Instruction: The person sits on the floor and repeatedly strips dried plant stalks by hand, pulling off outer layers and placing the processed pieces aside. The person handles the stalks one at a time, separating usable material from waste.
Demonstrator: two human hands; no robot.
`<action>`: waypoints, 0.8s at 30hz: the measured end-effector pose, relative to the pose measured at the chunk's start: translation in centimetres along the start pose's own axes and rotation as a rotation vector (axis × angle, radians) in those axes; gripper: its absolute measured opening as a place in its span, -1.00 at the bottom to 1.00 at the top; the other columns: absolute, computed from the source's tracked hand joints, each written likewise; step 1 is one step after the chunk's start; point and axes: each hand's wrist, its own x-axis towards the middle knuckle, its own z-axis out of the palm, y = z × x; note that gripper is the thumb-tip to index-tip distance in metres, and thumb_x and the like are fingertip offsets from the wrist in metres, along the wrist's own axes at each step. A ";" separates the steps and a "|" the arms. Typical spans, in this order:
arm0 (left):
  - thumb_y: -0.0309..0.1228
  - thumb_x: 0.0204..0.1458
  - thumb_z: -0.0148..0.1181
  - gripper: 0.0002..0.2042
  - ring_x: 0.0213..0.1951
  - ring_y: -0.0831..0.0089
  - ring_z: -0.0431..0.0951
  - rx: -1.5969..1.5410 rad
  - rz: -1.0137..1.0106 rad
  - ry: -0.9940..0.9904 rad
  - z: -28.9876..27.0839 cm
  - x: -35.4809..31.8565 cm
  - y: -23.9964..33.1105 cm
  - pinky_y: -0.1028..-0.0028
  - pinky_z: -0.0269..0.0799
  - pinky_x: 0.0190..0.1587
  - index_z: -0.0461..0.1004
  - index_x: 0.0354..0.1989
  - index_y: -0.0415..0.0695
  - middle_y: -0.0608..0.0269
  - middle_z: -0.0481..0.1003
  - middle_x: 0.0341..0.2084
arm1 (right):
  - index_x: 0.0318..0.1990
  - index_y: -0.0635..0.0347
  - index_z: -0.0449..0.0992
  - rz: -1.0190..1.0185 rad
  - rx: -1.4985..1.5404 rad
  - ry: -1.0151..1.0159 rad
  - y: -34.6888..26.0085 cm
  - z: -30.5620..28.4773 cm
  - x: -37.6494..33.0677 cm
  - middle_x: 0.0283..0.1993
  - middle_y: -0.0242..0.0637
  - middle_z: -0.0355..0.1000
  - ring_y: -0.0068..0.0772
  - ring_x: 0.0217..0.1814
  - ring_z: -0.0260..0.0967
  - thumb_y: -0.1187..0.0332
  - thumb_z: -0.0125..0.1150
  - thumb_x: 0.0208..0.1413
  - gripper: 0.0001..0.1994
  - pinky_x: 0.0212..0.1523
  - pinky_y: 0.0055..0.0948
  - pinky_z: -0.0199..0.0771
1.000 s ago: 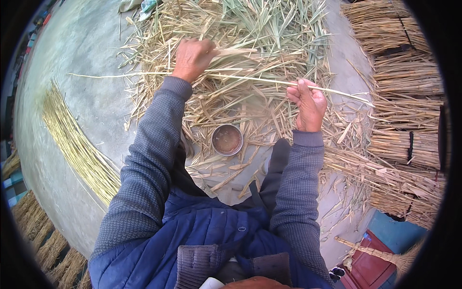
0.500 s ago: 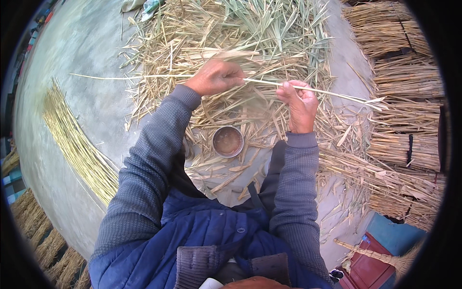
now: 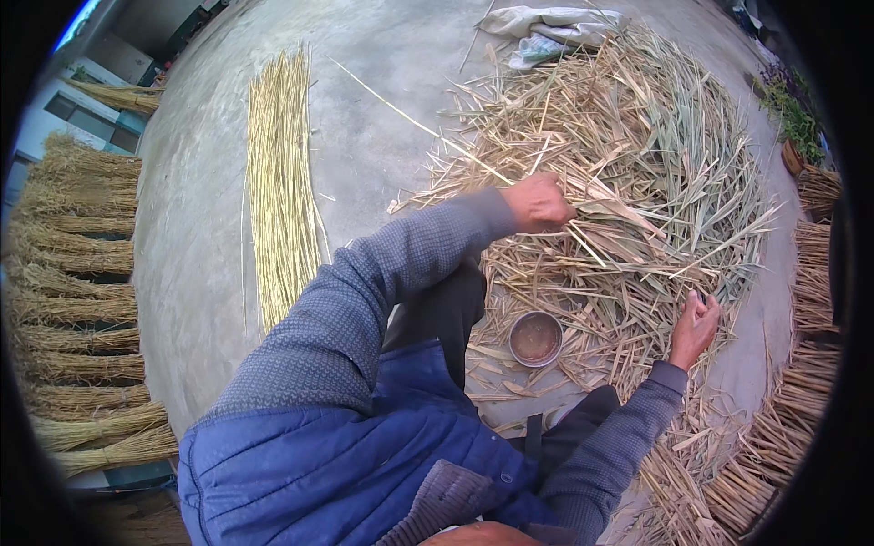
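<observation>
My left hand [image 3: 541, 202] is closed round a long, thin, pale reed stalk [image 3: 410, 118]. One end points to the far left over the bare concrete; the other comes out below the fist, over a heap of dry leaves and husks [image 3: 583, 127]. At the right side of that heap, my right hand [image 3: 694, 331] is apart from the stalk, its fingers bent together. A small dark spot shows at its fingertips, too small to name. Between my arms, near my knees, a round metal bowl [image 3: 535, 315] with a brownish inside stands among loose husks.
To the left, a row of peeled yellow stalks [image 3: 280, 182] lies on the concrete floor [image 3: 382, 155]. Reed bundles [image 3: 82, 309] line the far left, and more bundles [image 3: 774, 455] stand at the right. A white sack [image 3: 555, 25] lies behind the heap; a green plant [image 3: 790, 114] is at far right.
My view has turned to the left. My right hand has let go of the stalk and dropped down and away to the right. My left hand still holds the stalk, now slanting.
</observation>
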 end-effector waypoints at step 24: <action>-0.31 -0.10 0.22 -0.86 -0.19 -0.01 0.63 0.062 -0.715 -1.094 6.2 -57.7 -2.2 0.13 0.56 -0.11 0.61 -0.39 -0.02 0.01 0.62 -0.34 | 0.07 0.49 0.35 0.174 0.689 -0.190 4.1 -14.9 -10.8 -0.18 -0.12 0.53 -0.45 -0.15 0.53 0.26 0.33 0.16 -0.51 -0.12 -0.47 0.49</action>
